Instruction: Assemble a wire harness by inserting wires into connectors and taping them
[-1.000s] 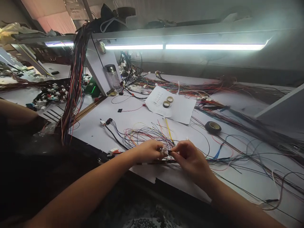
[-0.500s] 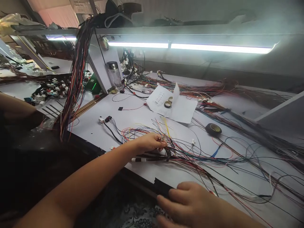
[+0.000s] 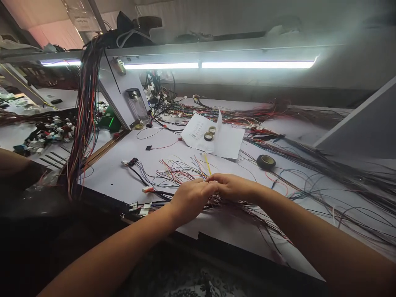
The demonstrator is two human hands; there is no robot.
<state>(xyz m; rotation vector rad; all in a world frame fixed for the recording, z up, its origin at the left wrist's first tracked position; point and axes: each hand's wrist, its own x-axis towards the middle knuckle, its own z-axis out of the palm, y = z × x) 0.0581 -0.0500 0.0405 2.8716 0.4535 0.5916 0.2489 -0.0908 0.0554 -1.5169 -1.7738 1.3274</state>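
Observation:
My left hand (image 3: 189,198) and my right hand (image 3: 232,186) meet over a loose bundle of thin coloured wires (image 3: 182,171) spread on the white workbench (image 3: 123,165). Both hands have their fingers curled and pinched together at the same spot, fingertips touching. What they pinch is hidden between the fingers; it lies among the wires. A yellow wire (image 3: 207,163) runs away from the fingertips. Small white connectors (image 3: 140,208) lie at the bench's near edge, left of my left hand.
A roll of black tape (image 3: 266,161) lies right of centre. A sheet of paper (image 3: 216,138) carries two small tape rolls (image 3: 209,134). A clear bottle (image 3: 136,105) stands at the back left. A thick wire harness (image 3: 82,119) hangs on the left; long wire bundles (image 3: 324,165) cross the right.
My right hand, down at the near bench edge half a second ago, has come back up to meet my left hand at the wires. The view has shifted slightly.

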